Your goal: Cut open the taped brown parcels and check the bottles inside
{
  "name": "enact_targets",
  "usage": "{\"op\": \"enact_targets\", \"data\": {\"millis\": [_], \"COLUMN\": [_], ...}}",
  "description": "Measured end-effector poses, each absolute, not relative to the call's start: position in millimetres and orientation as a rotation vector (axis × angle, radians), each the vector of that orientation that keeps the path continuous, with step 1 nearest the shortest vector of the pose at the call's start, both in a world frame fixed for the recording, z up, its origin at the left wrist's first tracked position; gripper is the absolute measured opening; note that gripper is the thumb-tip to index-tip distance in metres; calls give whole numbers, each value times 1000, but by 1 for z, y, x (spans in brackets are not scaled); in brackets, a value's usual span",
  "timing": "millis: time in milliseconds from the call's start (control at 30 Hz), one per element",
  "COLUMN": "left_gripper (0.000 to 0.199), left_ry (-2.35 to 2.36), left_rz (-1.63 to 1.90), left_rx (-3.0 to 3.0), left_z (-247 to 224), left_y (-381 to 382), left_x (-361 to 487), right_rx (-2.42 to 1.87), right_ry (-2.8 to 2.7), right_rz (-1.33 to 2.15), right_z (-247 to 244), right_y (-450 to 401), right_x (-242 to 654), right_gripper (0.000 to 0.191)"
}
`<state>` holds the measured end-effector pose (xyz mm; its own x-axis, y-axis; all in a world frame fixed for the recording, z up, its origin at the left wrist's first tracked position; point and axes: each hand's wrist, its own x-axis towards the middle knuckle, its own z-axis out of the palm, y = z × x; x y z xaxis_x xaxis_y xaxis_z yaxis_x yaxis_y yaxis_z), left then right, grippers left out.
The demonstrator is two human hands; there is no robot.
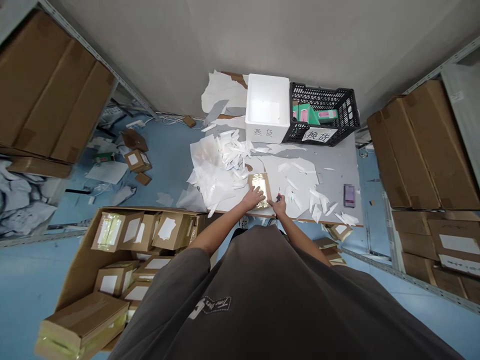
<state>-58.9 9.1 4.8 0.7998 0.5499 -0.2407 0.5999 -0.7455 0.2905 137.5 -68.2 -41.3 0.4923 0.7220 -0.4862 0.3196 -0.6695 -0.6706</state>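
A small cardboard box [259, 181], covered in shiny clear tape over a pale label, lies near the front edge of the table. My left hand [253, 198] rests on the box's left side with its fingers spread over the top. At the lower right corner of the box is my right hand [278, 206], closed around a small red-and-black handled tool [279, 196] with a thin dark tip pointing away from me. The exact kind of tool is too small to make out. Paper scraps [294, 185] lie just right of it.
Crumpled white paper and plastic [213, 172] pile up on the left of the table. A white foam box [267, 131] and a black crate [325, 102] stand at the back. A phone [349, 195] lies right. A large carton [77, 260] of boxes stands at left.
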Motion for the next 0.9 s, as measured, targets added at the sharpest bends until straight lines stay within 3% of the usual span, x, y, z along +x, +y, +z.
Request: {"op": "enact_targets", "data": {"millis": [133, 267, 400, 700, 900], "left_gripper": [45, 71, 74, 96, 98], "left_ry": [919, 1000, 1065, 1190, 1198], "left_rz": [-211, -277, -325, -418, -360], "left_rx": [2564, 2444, 2438, 2424, 2368], "left_z": [6, 6, 11, 15, 11], "left_y": [16, 12, 7, 11, 11], "left_x": [-46, -43, -39, -17, -15], "right_rx": [-2235, -1951, -1756, -1816, -1967], "right_ry": [-853, -847, -825, -1180, -1326], "right_rz": [1026, 1392, 1643, 1725, 1585], "right_z": [-27, -16, -10, 3, -1], "right_y": [-33, -37, -69, -85, -63], "right_x": [156, 175, 190, 209, 206], "right_gripper": [56, 45, 46, 32, 31]}}
